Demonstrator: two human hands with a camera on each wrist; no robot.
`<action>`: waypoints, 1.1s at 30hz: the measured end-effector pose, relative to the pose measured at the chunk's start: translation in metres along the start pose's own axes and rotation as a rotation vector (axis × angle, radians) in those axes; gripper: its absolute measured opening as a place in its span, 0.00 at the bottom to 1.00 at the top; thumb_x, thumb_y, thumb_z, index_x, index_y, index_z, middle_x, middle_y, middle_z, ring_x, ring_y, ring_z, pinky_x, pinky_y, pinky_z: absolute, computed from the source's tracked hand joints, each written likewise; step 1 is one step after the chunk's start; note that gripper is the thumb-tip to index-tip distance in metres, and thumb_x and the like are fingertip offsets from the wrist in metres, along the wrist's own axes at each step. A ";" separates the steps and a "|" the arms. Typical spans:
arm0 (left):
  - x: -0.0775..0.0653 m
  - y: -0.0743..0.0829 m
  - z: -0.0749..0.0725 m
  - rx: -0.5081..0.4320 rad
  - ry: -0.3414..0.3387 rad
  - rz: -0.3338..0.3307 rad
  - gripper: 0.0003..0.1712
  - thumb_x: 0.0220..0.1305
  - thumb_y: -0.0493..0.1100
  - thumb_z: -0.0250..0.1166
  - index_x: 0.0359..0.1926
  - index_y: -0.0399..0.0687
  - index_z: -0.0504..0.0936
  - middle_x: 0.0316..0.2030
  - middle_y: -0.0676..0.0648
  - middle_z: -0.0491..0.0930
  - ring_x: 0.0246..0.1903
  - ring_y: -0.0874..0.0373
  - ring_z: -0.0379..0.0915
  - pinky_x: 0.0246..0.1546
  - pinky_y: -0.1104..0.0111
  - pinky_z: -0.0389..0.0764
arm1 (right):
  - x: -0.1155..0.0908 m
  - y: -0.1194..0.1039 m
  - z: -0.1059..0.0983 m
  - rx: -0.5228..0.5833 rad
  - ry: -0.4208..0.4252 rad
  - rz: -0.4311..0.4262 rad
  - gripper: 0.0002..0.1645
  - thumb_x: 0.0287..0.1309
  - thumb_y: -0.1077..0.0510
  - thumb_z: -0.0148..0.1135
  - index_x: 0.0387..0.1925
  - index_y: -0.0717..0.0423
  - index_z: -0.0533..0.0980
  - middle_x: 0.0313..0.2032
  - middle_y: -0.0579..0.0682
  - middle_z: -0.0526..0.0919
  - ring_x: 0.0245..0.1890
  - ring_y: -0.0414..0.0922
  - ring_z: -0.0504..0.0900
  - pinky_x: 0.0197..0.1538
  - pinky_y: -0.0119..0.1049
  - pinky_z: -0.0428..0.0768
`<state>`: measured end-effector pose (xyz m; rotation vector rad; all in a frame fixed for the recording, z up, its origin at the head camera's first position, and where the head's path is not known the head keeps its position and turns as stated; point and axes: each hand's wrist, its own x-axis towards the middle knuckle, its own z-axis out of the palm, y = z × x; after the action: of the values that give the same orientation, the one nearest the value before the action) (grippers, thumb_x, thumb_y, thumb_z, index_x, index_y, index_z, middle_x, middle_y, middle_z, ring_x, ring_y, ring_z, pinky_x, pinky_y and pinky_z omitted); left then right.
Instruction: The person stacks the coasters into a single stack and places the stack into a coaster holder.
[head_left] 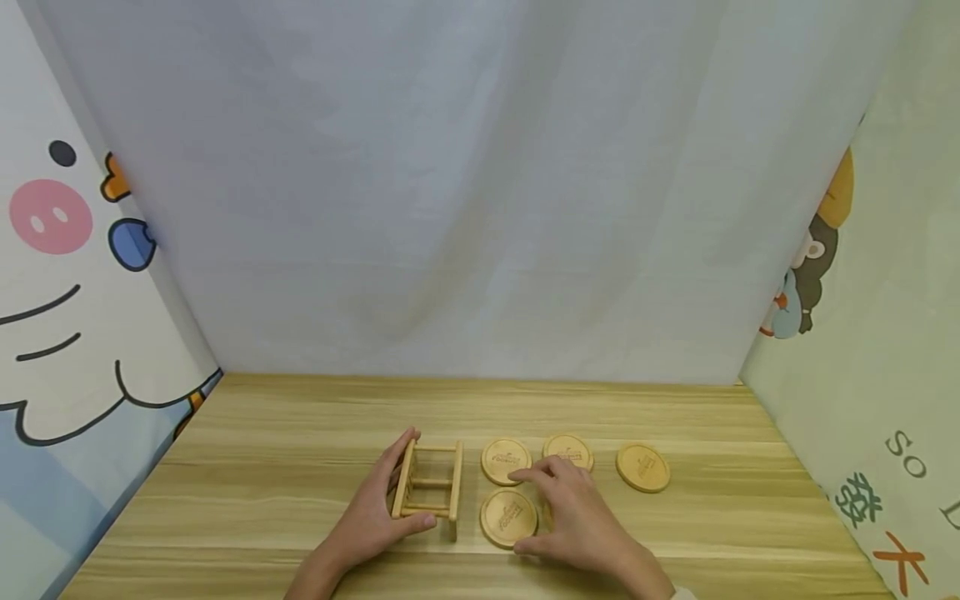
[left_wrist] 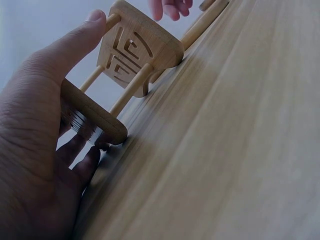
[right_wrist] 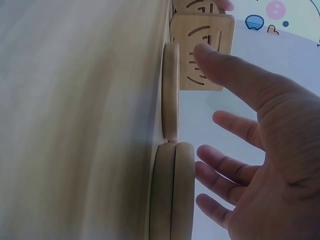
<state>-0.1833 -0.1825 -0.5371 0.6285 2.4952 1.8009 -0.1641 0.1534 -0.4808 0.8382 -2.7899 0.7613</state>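
Note:
A small wooden coaster rack (head_left: 432,482) stands on the table, with slotted side panels joined by round rods. My left hand (head_left: 371,508) grips its left panel, the thumb along the near edge and the fingers round the outer side. Several round wooden coasters lie to the right of the rack: a far one (head_left: 506,462), a near one (head_left: 508,517), another (head_left: 567,454) partly behind my right fingers. My right hand (head_left: 577,512) hovers over these with its fingers spread and bent, holding nothing. In the right wrist view, two coaster edges (right_wrist: 184,195) appear layered together, apart from the fingertips.
One more coaster (head_left: 642,467) lies farther right on the wood-grained table (head_left: 720,533). A pale cloth (head_left: 465,208) hangs behind the table. Printed cloths stand at the left (head_left: 60,333) and right (head_left: 862,375).

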 end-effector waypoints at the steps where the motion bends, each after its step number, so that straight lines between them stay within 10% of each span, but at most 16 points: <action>1: 0.000 0.000 0.000 -0.001 0.000 0.000 0.68 0.62 0.44 0.85 0.91 0.49 0.50 0.87 0.38 0.53 0.78 0.26 0.63 0.65 0.67 0.80 | 0.000 -0.001 0.000 0.002 -0.001 0.000 0.50 0.37 0.46 0.96 0.66 0.47 0.84 0.56 0.45 0.81 0.60 0.47 0.79 0.67 0.61 0.75; 33: 0.000 -0.002 0.001 0.009 0.006 0.005 0.68 0.62 0.45 0.85 0.91 0.53 0.50 0.87 0.39 0.53 0.78 0.27 0.64 0.65 0.65 0.80 | 0.009 0.000 0.011 0.070 -0.136 -0.036 0.47 0.46 0.39 0.93 0.68 0.44 0.83 0.54 0.44 0.80 0.54 0.45 0.79 0.61 0.53 0.74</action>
<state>-0.1841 -0.1820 -0.5396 0.6318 2.5090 1.7970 -0.1718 0.1438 -0.4880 0.9847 -2.8723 0.8303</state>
